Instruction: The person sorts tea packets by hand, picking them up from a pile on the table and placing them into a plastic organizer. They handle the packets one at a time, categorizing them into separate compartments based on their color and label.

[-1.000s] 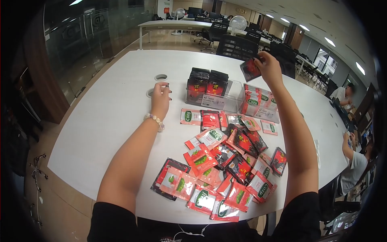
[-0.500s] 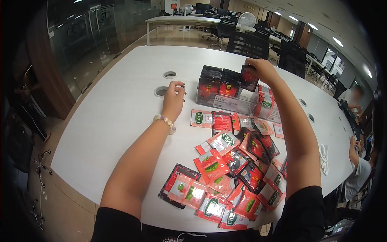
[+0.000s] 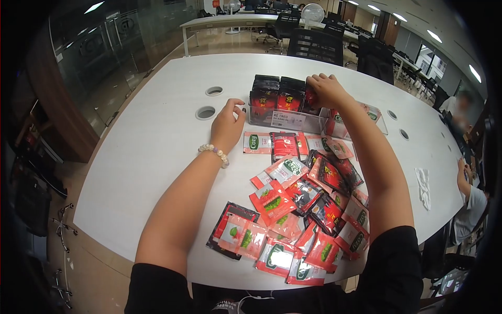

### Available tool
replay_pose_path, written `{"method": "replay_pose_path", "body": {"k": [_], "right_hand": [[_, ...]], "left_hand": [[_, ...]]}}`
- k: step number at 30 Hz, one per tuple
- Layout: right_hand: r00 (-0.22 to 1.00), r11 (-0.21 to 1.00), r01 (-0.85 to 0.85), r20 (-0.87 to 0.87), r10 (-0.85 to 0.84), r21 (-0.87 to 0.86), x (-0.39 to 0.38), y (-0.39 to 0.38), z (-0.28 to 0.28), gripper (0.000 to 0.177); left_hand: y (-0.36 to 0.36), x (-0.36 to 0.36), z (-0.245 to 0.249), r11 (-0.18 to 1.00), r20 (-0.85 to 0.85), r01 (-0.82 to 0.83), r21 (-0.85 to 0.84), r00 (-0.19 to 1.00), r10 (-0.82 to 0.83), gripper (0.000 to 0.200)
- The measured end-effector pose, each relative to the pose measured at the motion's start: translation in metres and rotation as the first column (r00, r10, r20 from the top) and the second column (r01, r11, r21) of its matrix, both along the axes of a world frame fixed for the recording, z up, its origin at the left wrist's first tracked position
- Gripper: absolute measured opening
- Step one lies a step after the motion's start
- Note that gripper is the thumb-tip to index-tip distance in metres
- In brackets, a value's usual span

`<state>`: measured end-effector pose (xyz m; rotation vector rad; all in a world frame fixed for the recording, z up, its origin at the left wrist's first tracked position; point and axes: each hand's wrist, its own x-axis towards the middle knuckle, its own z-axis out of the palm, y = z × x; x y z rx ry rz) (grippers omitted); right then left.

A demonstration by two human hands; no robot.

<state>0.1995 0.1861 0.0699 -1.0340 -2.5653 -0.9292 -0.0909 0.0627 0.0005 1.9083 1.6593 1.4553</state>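
My right hand [image 3: 329,92] is closed on a black-and-red sachet [image 3: 311,99], low at the right of two upright stacks of similar sachets [image 3: 264,99] in a clear plastic bin [image 3: 307,123]. Its fingers partly cover that sachet. At the bin's left end is my left hand [image 3: 228,125], fingers loosely curved and apart, holding nothing. Next to the black sachets, a second section holds red Cozy sachets [image 3: 337,124], partly hidden behind my right forearm. Between my arms lies a loose pile of pink Cozy sachets [image 3: 272,202] and black-and-red ones [image 3: 326,213].
The white table [image 3: 141,157] has round cable holes [image 3: 205,112] to the left of the bin. A crumpled white strip [image 3: 422,188] lies at the right. Black office chairs [image 3: 315,46] stand beyond the far edge, and another person [image 3: 468,209] sits at the right.
My right hand has lowered the black-and-red sachet from above the bin down into it beside the stacks. My left hand has come nearer the bin's left end. The view has shifted slightly.
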Motion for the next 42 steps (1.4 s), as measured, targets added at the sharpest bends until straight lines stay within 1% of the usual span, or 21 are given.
{"method": "replay_pose_path", "body": {"k": [1,2,4,7,9,10,11,13,15,16,18,19,20,23,26,27,30,34,36,39,42], "right_hand": [[0.999,0.998,0.041,0.002,-0.041,0.053,-0.003,-0.001,-0.001,0.054],[0.99,0.987,0.142,0.019,-0.141,-0.068,-0.007,-0.002,-0.001,0.054],[0.942,0.894,0.336,0.085,-0.326,-0.298,-0.017,-0.006,0.006,0.053],[0.92,0.865,0.386,0.065,-0.386,-0.322,-0.02,-0.002,0.003,0.053],[0.954,0.958,0.274,-0.098,-0.282,-0.091,-0.019,-0.01,-0.005,0.052],[0.963,0.974,0.223,-0.166,-0.214,0.037,-0.019,-0.017,-0.007,0.052],[0.959,0.985,0.125,-0.271,-0.088,0.121,-0.02,-0.02,-0.006,0.05],[0.886,0.95,-0.049,-0.426,0.184,0.307,-0.038,-0.046,0.014,0.046],[0.866,0.978,-0.21,-0.465,0.185,-0.002,-0.055,-0.088,0.022,0.037],[0.856,0.945,-0.285,-0.486,0.176,-0.159,-0.062,-0.109,0.021,0.032],[0.968,0.833,-0.14,-0.249,0.003,-0.535,-0.075,-0.144,0.009,0.02],[0.991,0.784,-0.027,-0.119,-0.06,-0.621,-0.078,-0.155,0.001,0.021],[0.994,0.723,0.09,0.015,-0.11,-0.685,-0.078,-0.159,-0.006,0.022],[0.989,0.797,-0.093,-0.15,0.003,-0.596,-0.069,-0.13,-0.057,0.038],[0.986,0.686,-0.091,-0.161,-0.038,-0.722,-0.062,-0.143,-0.032,0.062],[0.984,0.672,-0.112,-0.175,-0.026,-0.732,-0.061,-0.148,-0.03,0.077],[0.968,0.588,-0.135,-0.232,-0.093,-0.798,-0.061,-0.166,-0.017,0.073],[0.99,0.719,-0.106,-0.138,0.014,-0.686,-0.063,-0.153,-0.033,0.064],[0.993,0.769,-0.115,-0.1,0.068,-0.629,-0.064,-0.157,-0.033,0.06],[0.992,0.821,-0.099,-0.117,0.039,-0.563,-0.07,-0.158,-0.042,0.03],[0.982,0.881,-0.138,-0.179,0.062,-0.453,-0.071,-0.15,-0.049,0.022]], "left_hand": [[0.001,0.0,0.0,1.0,0.003,0.001,-0.003,1.0,-0.001,0.023],[0.001,0.0,0.0,1.0,0.005,0.002,-0.006,1.0,-0.002,0.023],[0.001,0.001,-0.002,1.0,-0.009,0.002,0.003,1.0,-0.002,0.023],[-0.003,0.002,0.004,1.0,-0.018,0.007,-0.013,1.0,-0.007,0.022],[-0.004,0.003,0.003,1.0,-0.024,0.002,0.018,1.0,-0.002,0.022],[-0.003,0.003,0.002,1.0,-0.039,0.012,0.009,0.999,-0.012,0.022],[-0.001,0.002,0.0,1.0,-0.052,0.021,0.001,0.998,-0.021,0.021],[-0.003,0.003,0.001,0.999,-0.065,0.032,-0.003,0.997,-0.033,0.02],[-0.006,0.006,0.003,0.999,-0.073,0.045,0.006,0.996,-0.045,0.018],[-0.005,0.007,0.001,0.998,-0.086,0.056,0.025,0.995,-0.054,0.018],[-0.002,0.006,-0.002,0.995,-0.114,0.084,0.06,0.991,-0.077,0.017],[-0.004,0.006,0.0,0.995,-0.156,0.094,0.043,0.984,-0.086,0.016],[-0.004,0.006,-0.002,0.99,-0.199,0.13,0.055,0.973,-0.117,0.017],[-0.007,0.007,-0.002,0.971,-0.356,0.231,0.057,0.914,-0.196,0.02],[-0.018,0.011,0.004,0.953,-0.529,0.303,-0.007,0.808,-0.26,0.026],[-0.019,0.012,0.002,0.949,-0.567,0.315,-0.026,0.777,-0.273,0.029],[-0.021,0.015,-0.002,0.947,-0.614,0.312,-0.075,0.734,-0.29,0.037],[-0.026,0.013,-0.004,0.955,-0.63,0.256,-0.147,0.72,-0.29,0.046],[-0.028,0.013,-0.004,0.962,-0.638,0.237,-0.139,0.721,-0.27,0.048],[-0.03,0.013,-0.005,0.966,-0.645,0.219,-0.138,0.72,-0.256,0.049],[-0.03,0.014,-0.005,0.966,-0.652,0.219,-0.14,0.714,-0.256,0.05]]}}
